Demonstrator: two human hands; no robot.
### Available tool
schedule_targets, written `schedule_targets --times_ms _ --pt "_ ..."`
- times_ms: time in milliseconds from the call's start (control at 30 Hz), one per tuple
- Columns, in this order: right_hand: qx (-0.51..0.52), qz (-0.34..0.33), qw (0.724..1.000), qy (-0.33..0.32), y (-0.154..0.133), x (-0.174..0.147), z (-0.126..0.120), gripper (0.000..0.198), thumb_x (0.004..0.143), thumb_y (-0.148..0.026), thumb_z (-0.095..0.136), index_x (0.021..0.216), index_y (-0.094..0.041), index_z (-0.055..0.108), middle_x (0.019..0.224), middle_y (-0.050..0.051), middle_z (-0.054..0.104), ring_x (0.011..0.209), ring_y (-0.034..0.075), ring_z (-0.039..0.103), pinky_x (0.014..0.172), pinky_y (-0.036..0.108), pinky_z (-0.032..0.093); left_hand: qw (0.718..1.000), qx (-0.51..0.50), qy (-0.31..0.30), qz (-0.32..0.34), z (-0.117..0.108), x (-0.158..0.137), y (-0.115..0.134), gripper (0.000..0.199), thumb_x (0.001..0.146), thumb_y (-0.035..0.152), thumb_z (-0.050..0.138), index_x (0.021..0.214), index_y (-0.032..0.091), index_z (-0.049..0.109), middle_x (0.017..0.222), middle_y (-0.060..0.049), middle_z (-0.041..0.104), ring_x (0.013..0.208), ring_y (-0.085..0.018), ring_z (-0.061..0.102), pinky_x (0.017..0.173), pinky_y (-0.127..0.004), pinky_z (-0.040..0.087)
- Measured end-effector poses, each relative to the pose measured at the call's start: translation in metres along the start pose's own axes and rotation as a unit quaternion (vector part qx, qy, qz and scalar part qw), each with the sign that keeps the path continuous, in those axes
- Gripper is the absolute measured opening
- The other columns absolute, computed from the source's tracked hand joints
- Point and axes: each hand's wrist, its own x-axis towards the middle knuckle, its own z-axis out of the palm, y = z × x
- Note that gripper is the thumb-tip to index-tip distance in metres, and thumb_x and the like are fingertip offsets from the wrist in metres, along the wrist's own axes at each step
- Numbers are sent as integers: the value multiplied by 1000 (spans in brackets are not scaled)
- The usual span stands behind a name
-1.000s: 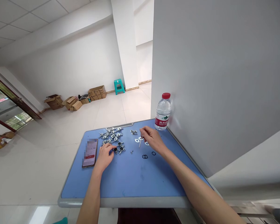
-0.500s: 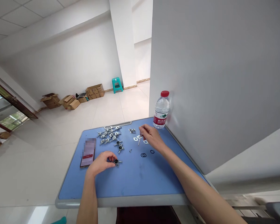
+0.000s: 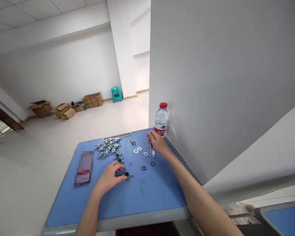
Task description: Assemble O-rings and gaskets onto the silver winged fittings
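Our left hand (image 3: 110, 176) pinches a metal fitting (image 3: 127, 175) on the near tabletop (image 3: 164, 196), clear of the pile (image 3: 113, 150), likely for steadiness; our right hand (image 3: 159, 145) grips a thin rod (image 3: 150, 148) by the fingertips, probably for control.

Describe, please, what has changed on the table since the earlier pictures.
The left hand took a black-centred part from the edge of the pile and pulled it nearer. The right hand, holding a thin rod, shifted right, off the plates. Phone, bottle and rings stayed put.
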Motion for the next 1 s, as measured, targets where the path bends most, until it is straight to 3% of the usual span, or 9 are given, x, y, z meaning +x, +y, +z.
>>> schedule_targets --times_ms 167,333,533,767,1000 --pt "-113 -5 993 -30 0 -4 6 20 92 -31 38 85 -21 54 69 -1 57 62 15 56 59 26 43 1000 1 16 18 1 1 -5 34 86 50 56 106 24 65 106 -5 59 93 -22 57 76 -31 48" --pt "-230 -31 969 -89 -4 -9 16 14 89 -21 50 86 -19 63 83 3 66 76 17 59 66 26 37 998 19 36 38 0 2 -5 33 95 43 42 98 21 66 100 -5 60 83 -20 58 75 -32 47" --pt "-334 -25 932 -141 -5 -10 18 21 91 -13 48 95 -19 69 102 7 69 83 17 62 63 25 34 997 42 51 41 -1 3 -6 31 96 36 38 95 21 65 102 -6 62 85 -21 59 76 -33 47" --pt "-402 9 899 -173 -4 -11 8 17 86 -20 61 101 -15 69 102 11 68 90 23 63 63 26 35 997 42 60 40 -1 0 -9 28 95 29 39 93 21 66 102 -5 64 84 -21 60 76 -33 47" --pt "-418 -1 892 -173 -5 -12 6 18 90 -19 57 104 -16 67 105 11 69 92 22 63 64 27 35 995 62 78 18 -3 0 -6 26 93 25 41 93 22 66 102 -5 66 88 -22 62 79 -35 47"
